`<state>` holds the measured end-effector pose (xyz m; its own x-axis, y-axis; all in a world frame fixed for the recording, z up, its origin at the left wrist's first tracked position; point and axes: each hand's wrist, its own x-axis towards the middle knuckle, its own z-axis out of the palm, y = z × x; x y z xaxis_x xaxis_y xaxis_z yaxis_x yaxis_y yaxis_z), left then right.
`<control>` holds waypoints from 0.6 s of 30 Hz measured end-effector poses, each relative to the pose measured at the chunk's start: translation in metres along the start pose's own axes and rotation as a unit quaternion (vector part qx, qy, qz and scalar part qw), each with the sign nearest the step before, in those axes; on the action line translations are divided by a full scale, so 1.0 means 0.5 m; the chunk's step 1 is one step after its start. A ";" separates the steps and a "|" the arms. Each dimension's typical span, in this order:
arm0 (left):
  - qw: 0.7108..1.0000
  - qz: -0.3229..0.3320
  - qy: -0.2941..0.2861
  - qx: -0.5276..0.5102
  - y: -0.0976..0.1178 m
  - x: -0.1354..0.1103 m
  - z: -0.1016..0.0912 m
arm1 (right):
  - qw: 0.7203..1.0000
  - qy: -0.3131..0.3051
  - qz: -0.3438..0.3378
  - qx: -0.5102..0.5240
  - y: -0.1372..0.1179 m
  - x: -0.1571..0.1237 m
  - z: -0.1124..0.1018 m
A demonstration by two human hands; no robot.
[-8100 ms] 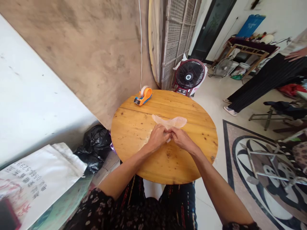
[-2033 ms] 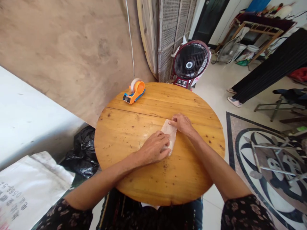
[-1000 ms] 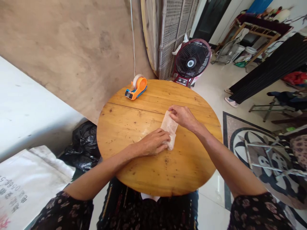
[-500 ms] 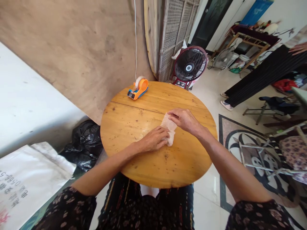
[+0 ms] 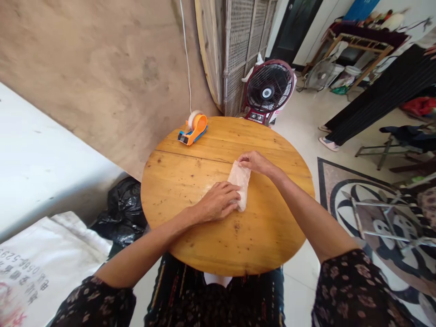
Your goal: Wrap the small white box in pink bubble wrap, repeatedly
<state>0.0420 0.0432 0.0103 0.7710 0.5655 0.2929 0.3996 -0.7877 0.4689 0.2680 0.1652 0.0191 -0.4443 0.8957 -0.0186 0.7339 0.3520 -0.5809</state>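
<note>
A small pale translucent bag (image 5: pixel 241 181), folded into a narrow strip, lies in the middle of the round wooden table (image 5: pixel 190 172). My left hand (image 5: pixel 218 204) rests on its near left side, fingers flat and pressing it down. My right hand (image 5: pixel 254 162) pinches the bag's far end between thumb and fingers. An orange and blue tape dispenser (image 5: pixel 193 128) sits at the table's far left edge, well away from both hands.
A red-framed floor fan (image 5: pixel 268 91) stands just beyond the table. A black plastic bag (image 5: pixel 121 213) and a white printed sack (image 5: pixel 37 259) lie on the floor at left. Another person's dark striped trousers (image 5: pixel 381 95) show at right, with metal frames (image 5: pixel 384 218) on the patterned floor.
The bag was spread wide and is now folded into a narrow strip. In the last second my right hand has shifted slightly along the far end; my left hand keeps pressing the near side.
</note>
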 end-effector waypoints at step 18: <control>0.987 0.001 -0.143 -0.069 -0.009 0.058 -0.046 | 0.999 -0.033 -0.002 0.000 0.009 -0.003 0.008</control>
<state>0.0512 0.0686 0.0360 0.8883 0.4558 0.0563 0.3413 -0.7373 0.5830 0.2701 0.1645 0.0133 -0.4803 0.8743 -0.0706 0.7319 0.3551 -0.5815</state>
